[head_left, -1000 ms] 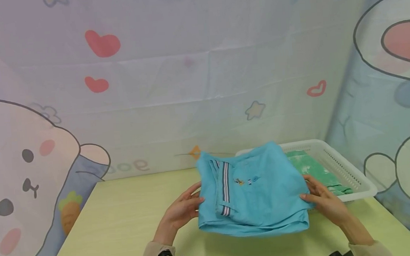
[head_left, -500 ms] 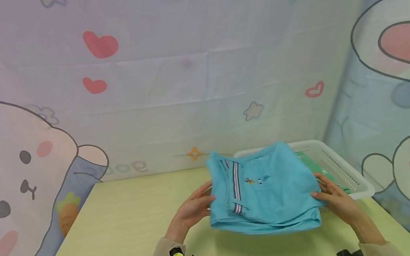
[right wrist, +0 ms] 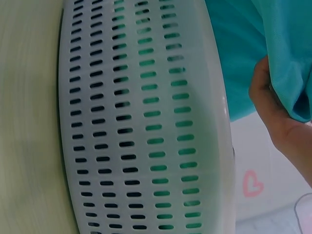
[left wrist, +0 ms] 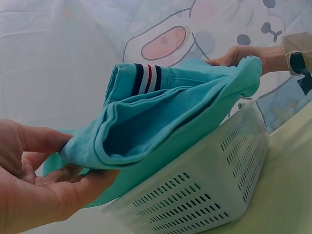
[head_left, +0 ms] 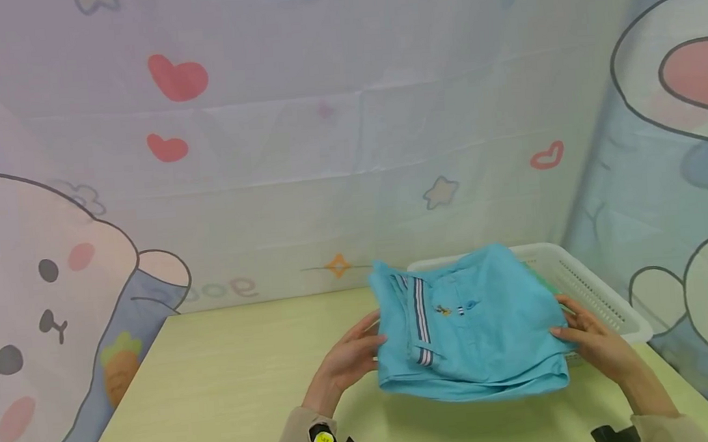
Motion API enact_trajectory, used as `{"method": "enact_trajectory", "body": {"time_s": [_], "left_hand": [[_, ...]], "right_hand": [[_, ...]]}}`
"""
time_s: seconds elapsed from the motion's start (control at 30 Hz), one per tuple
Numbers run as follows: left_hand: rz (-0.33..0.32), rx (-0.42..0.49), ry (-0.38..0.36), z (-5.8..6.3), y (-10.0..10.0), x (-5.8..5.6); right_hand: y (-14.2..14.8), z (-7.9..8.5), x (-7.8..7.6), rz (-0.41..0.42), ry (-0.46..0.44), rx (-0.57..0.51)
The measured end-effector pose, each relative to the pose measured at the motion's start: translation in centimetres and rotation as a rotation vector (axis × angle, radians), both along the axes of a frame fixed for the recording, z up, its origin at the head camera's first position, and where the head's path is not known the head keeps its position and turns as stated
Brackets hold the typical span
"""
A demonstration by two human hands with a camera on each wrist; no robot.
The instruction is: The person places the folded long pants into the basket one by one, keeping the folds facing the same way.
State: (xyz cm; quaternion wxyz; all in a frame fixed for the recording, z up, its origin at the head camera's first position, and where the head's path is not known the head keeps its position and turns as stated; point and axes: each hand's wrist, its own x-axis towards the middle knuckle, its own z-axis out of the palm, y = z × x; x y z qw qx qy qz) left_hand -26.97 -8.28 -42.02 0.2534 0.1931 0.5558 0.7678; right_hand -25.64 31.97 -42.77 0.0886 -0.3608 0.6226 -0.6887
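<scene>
Folded light-blue trousers (head_left: 485, 328), with a striped trim band and small embroidered motifs, hang above the table between both hands. At their left edge, my left hand (head_left: 352, 354) pinches the folded layers, thumb on one side and fingers on the other in the left wrist view. On the opposite edge my right hand (head_left: 596, 337) grips the cloth, thumb on top and fingers partly hidden. Behind and beneath the trousers stands a white slotted basket (left wrist: 190, 195), partly covered by them in the head view. Green cloth inside it shows as a sliver and through the slots in the right wrist view.
The pale yellow-green table (head_left: 217, 381) extends to the left of the basket. A printed cartoon curtain (head_left: 299, 142) hangs behind the table, with another curtain side (head_left: 687, 225) along the right, close to the basket.
Both hands have carried the folded trousers to the right, further over the basket. The green cloth inside is now mostly hidden in the head view. The grip looks the same.
</scene>
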Motion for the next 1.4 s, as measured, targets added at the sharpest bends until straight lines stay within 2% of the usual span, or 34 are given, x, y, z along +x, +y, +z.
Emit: {"method": "enact_trajectory", "body": {"time_s": [0.23,0.67,0.9,1.13,1.4], "left_hand": [[0.026,0.015,-0.032,-0.3,1.0,-0.3],[0.057,0.043,-0.079,-0.4,2.6,-0.6],[0.037,0.07,-0.1,-0.4,3.2,-0.8],[0.003,0.102,-0.106,-0.4,3.9,-1.4],[-0.007,0.126,-0.13,-0.5,4.8,-1.9]], "right_hand": [[0.9,0.1,-0.5,0.003,0.018,0.026],[2.3,0.0,-1.0,0.044,0.032,-0.028],[2.7,-0.3,-1.1,0.031,0.033,-0.061],[3.0,-0.3,-1.4,0.03,0.076,-0.092],[3.8,-0.5,-1.7,0.012,0.04,-0.098]]}}
